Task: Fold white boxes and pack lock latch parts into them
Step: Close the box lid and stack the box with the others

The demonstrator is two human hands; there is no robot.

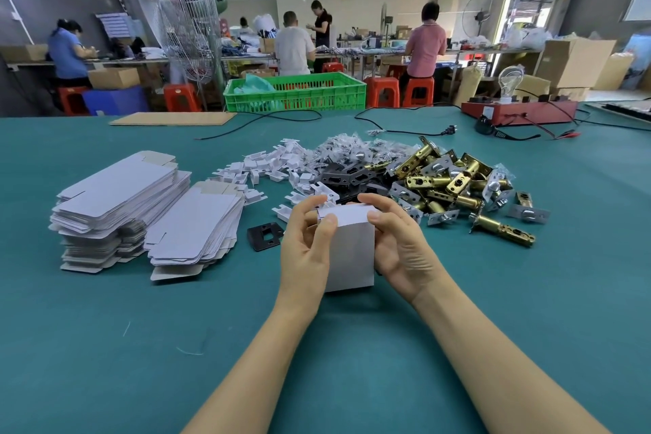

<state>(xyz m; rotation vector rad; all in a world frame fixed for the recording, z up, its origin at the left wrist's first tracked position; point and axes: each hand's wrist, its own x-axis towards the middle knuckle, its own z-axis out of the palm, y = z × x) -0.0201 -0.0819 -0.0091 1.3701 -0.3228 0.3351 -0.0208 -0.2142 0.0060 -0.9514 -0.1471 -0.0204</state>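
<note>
**One box in hand at closure stage; bulk of stock unprocessed**

A white box point(350, 250) is held upright above the green worktop point(105, 328), directly in front of the person. It is gripped on both sides: the left hand point(306, 250) is curled round its left edge with the thumb pressed on the top flap, and the right hand point(398, 250) is wrapped round its right side, fingertips on the same flap. The body is erected; the top flap is judged to be mid-closure. Its contents cannot be seen.

Two stacks of flat box blanks point(141, 211) are noted at the left, unfolded. Behind the box, heaps of white plastic inserts point(267, 169), bagged screws point(338, 148), dark strike plates point(348, 176) and brass latch bolts point(451, 180) lie loose. One black plate point(265, 235) rests apart, just left of the box. No finished boxes are visible; most of the work is judged outstanding.
</note>
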